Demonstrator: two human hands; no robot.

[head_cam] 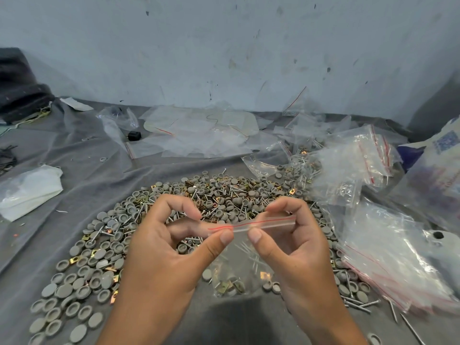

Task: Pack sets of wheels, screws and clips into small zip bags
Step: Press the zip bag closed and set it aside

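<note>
Left hand [159, 247] pinches the top strip of a small zip bag [239, 260], thumb and forefinger at the left part of the red seal line; right hand [296, 242] pinches the same strip just beside it, fingers curled along the right part. Bag hangs between both hands, above the counter [99, 155], which is covered in grey cloth. Inside, at the bottom: a few grey wheels, brass-coloured clips and thin screws. Beyond and to both sides of the hands, a big loose pile of parts [219, 195] — grey wheels, clips, screws mixed. Right of the right hand, a stack of empty zip bags [388, 257] with red seal lines; beyond it, more bags [358, 158], some filled. Far right, a white sack [440, 170] with blue print, too blurred to read. Left of the left hand, well apart, a white crumpled plastic bag [29, 190]. Far beyond the hands, flat clear plastic sheets [199, 130] near the wall [224, 46]. No legible writing anywhere.
</note>
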